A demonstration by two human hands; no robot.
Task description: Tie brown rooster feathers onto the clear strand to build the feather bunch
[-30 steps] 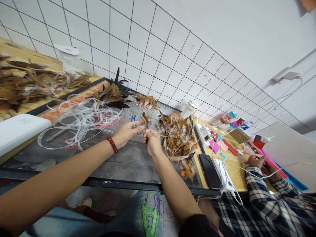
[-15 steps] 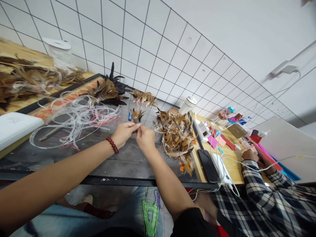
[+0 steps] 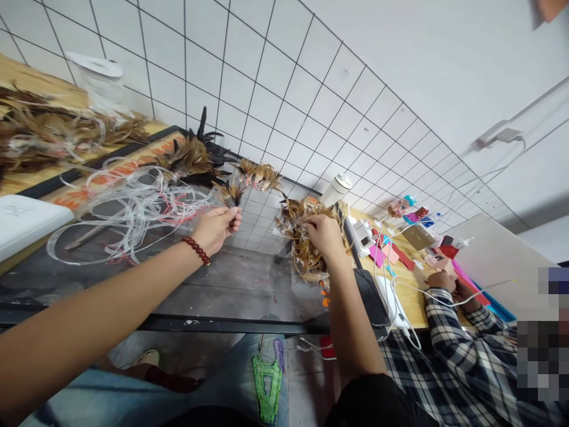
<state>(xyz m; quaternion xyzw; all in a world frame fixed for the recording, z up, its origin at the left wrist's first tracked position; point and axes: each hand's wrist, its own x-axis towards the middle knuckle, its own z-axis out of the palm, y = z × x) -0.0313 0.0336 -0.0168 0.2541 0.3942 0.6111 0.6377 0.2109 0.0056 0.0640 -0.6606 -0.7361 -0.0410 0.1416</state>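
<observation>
1. Brown feathers are filling our view: our left hand (image 3: 216,225) is pinching a small feather tuft (image 3: 230,193) between closed fingertips, holding it upright above the glass table (image 3: 231,284).
2. Our right hand (image 3: 323,234) is resting, fingers curled, on the feather pile (image 3: 302,228) at the table's right edge; we cannot tell whether it is gripping any.
3. White plastic strips (image 3: 128,210) are lying tangled to the left of our left hand, well apart from the pile.
4. A black phone (image 3: 371,296) is lying just beside the pile.
5. A co-worker's plaid sleeve (image 3: 462,338) is resting on the wooden desk (image 3: 413,302) to our right.
</observation>
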